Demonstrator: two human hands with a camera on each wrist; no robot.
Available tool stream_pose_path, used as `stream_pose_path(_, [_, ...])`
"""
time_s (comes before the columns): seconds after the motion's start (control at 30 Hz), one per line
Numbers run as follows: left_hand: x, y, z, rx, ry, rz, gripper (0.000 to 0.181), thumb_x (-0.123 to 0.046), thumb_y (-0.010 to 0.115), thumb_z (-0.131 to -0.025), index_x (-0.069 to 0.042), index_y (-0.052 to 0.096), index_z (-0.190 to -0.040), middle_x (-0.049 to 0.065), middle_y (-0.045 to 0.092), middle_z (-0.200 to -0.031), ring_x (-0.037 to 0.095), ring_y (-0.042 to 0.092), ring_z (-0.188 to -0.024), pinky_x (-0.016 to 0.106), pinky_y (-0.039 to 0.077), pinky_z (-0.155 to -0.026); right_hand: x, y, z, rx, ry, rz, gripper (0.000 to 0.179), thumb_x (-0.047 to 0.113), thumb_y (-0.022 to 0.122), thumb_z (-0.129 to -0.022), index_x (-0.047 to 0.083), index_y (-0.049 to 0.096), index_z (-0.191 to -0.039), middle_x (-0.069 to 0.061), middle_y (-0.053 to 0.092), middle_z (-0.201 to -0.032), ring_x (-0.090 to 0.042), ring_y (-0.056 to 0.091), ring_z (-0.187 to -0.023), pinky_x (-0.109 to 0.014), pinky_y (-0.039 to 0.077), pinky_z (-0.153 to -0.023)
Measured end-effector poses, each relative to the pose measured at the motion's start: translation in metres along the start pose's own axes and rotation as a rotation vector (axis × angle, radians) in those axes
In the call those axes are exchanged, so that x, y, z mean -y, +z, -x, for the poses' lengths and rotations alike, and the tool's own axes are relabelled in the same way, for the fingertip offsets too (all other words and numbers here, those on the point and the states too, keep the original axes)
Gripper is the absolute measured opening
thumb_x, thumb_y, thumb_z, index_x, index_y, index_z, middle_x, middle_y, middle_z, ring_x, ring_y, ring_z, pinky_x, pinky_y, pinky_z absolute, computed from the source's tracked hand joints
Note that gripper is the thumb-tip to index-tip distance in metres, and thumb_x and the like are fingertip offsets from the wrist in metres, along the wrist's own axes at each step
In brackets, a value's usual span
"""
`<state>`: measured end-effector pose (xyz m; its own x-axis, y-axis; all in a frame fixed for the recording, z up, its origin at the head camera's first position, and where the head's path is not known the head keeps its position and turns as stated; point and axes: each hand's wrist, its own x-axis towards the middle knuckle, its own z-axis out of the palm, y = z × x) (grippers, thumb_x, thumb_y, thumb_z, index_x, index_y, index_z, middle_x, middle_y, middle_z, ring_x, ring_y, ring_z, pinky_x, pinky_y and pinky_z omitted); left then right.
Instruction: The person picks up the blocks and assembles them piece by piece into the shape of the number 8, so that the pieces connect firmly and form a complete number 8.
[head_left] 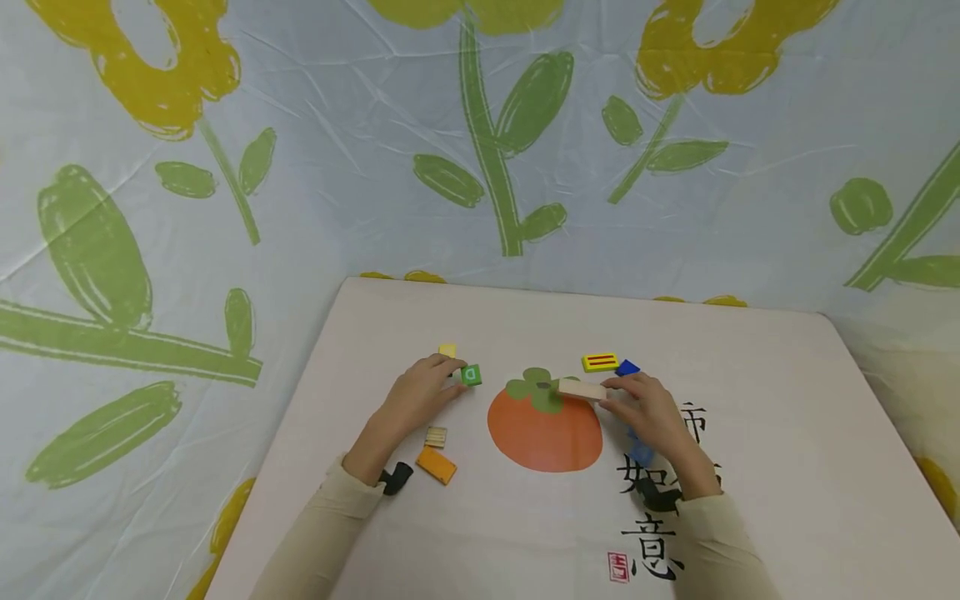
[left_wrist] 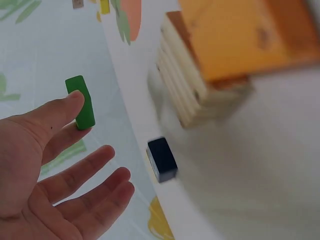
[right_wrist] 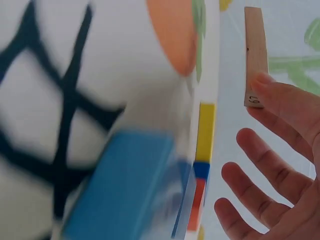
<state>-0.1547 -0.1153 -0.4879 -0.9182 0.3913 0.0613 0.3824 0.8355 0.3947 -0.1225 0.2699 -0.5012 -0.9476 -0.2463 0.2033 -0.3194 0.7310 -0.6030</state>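
Observation:
My left hand (head_left: pixel 422 390) pinches a green block (head_left: pixel 470 375) marked with a letter D, between thumb and index finger. In the left wrist view this green block (left_wrist: pixel 87 115) stands on edge, with the other fingers spread apart below. A pale wooden block (head_left: pixel 582 389) extends leftward from my right hand (head_left: pixel 648 412), which grips its right end above the printed tomato. Up close in the right wrist view, the wooden block (right_wrist: pixel 256 45) bears a small printed number near the thumb. A yellow block (head_left: pixel 447 350) lies just beyond the left hand.
Near the left wrist are ridged wooden pieces (head_left: pixel 436 437) and an orange block (head_left: pixel 436 465). A dark block (left_wrist: pixel 162 160) sits by the left hand. Beyond the right hand lie a red-striped yellow block (head_left: pixel 600 362) and a blue block (head_left: pixel 627 367); another blue block (head_left: pixel 641 452) is under its wrist.

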Motion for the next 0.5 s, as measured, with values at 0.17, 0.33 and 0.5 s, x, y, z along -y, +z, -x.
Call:
stream_pose_path(0.17, [-0.012,0.007,-0.023,0.064,0.05,0.029,0.041,-0.031,0.07,-0.096,-0.016,0.063,-0.134,0.005,0.063,-0.129,0.024,0.06,-0.118,0.042,0.049,-0.095,0.004,0.012,-0.009,0.005,-0.006,-0.014,0.027,0.011,0.08,-0.086,0.003,0.073,-0.11,-0.016,0.066,-0.109,-0.036,0.06,-0.102,-0.054,0.049,-0.085])
stream_pose_path(0.33, [-0.022,0.013,-0.043,0.117,0.088,0.064,0.041,-0.031,0.067,-0.098,-0.016,0.062,-0.135,0.006,0.063,-0.128,0.023,0.059,-0.119,0.041,0.05,-0.095,0.008,0.023,-0.018,0.028,0.027,-0.047,0.029,0.011,0.079,-0.087,0.002,0.073,-0.113,-0.018,0.065,-0.114,-0.037,0.057,-0.109,-0.056,0.047,-0.091])
stream_pose_path(0.5, [-0.027,0.021,-0.061,0.157,0.103,0.081,0.04,-0.029,0.066,-0.099,-0.013,0.062,-0.135,0.007,0.064,-0.128,0.024,0.058,-0.12,0.04,0.047,-0.098,0.012,0.033,-0.024,0.054,0.06,-0.033,0.029,0.013,0.079,-0.087,0.002,0.074,-0.113,-0.019,0.064,-0.114,-0.037,0.057,-0.108,-0.054,0.047,-0.089])
